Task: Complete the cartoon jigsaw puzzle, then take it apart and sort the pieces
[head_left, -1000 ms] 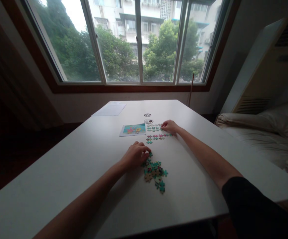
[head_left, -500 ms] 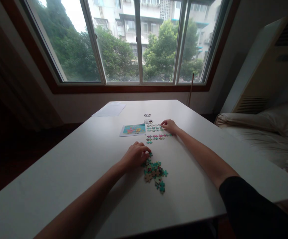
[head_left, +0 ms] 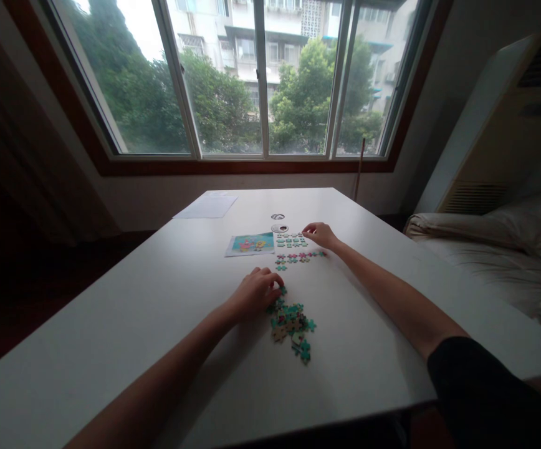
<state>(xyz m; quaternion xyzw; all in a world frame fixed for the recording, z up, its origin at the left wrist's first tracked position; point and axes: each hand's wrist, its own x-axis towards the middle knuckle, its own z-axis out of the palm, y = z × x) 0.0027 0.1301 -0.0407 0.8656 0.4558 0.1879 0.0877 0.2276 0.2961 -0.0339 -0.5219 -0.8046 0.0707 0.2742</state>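
A heap of loose teal and pink puzzle pieces (head_left: 292, 324) lies on the white table (head_left: 158, 312). My left hand (head_left: 254, 292) rests at the heap's upper left edge with its fingers curled onto the pieces. Farther away, sorted pieces lie in short rows (head_left: 293, 248). My right hand (head_left: 321, 234) is stretched out to the right end of the far row, fingers pinched together at a piece. A small colourful reference picture (head_left: 250, 244) lies left of the rows.
A sheet of paper (head_left: 206, 206) lies at the table's far left. Two small round objects (head_left: 278, 223) sit beyond the rows. A large window fills the far wall. A cushioned seat (head_left: 499, 249) and a tall white unit stand to the right.
My right hand has shifted slightly away from me along the far row. My left hand has stayed at the heap.
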